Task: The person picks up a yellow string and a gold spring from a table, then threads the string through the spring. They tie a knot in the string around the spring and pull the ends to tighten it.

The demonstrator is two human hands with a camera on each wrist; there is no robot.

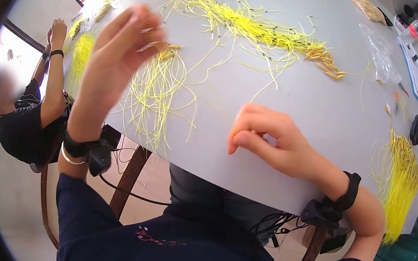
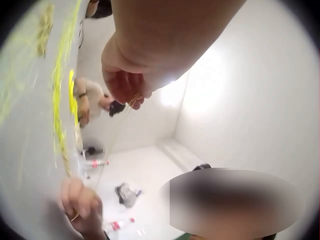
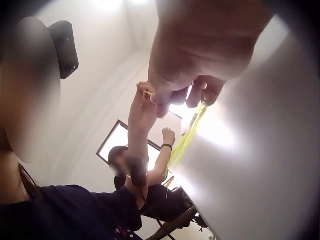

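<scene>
In the head view my left hand (image 1: 126, 38) is raised over the far left of the table, with small gold-coloured pieces (image 1: 149, 33) between its curled fingers. The left wrist view shows it pinching them, and a thin cord (image 2: 116, 135) runs down from there toward my right hand. My right hand (image 1: 270, 140) is low over the table's middle, thumb against the curled forefinger; a bit of yellow cord (image 2: 75, 217) shows at its fingers in the left wrist view. Below the left hand lies a loose tangle of yellow cords (image 1: 156, 93) with gold ends.
A long bundle of yellow cords (image 1: 252, 24) with gold ends (image 1: 325, 63) lies across the back. Another bundle (image 1: 403, 178) hangs over the right edge. A plastic bag (image 1: 380, 54), a clipboard (image 1: 415, 76) and a bottle (image 1: 412, 31) are at right. Another person (image 1: 25, 109) sits at left.
</scene>
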